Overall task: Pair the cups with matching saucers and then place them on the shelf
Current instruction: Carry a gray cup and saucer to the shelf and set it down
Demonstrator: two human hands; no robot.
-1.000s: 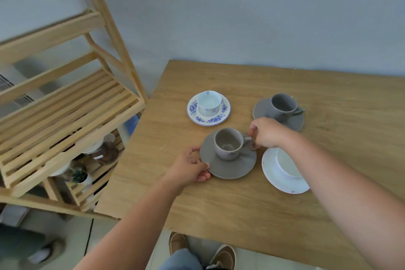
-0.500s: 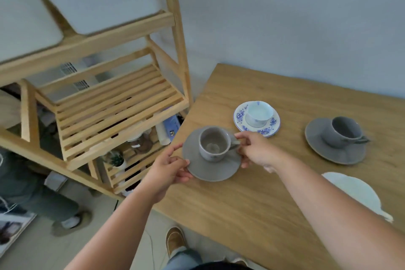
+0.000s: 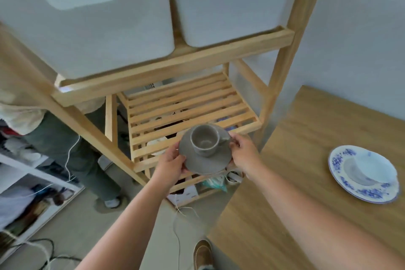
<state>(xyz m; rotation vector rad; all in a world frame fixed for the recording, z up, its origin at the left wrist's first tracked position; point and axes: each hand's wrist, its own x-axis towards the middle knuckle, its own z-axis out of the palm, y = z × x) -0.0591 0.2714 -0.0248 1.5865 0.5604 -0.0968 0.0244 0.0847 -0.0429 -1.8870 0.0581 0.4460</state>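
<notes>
While both hands, left [image 3: 173, 165] and right [image 3: 243, 152], grip the saucer [image 3: 206, 160] bearing its cup [image 3: 205, 139] before the shelf [image 3: 188, 107], nothing is shelved; the blue set [image 3: 363, 174] waits on the table [image 3: 306, 160].

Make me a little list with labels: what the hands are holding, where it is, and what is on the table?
held: grey cup on grey saucer
left hand: grips saucer's left edge
right hand: grips saucer's right edge by the cup handle
where: in the air in front of the slatted shelf
on the table: blue-flowered saucer with a white cup, blurred
</notes>
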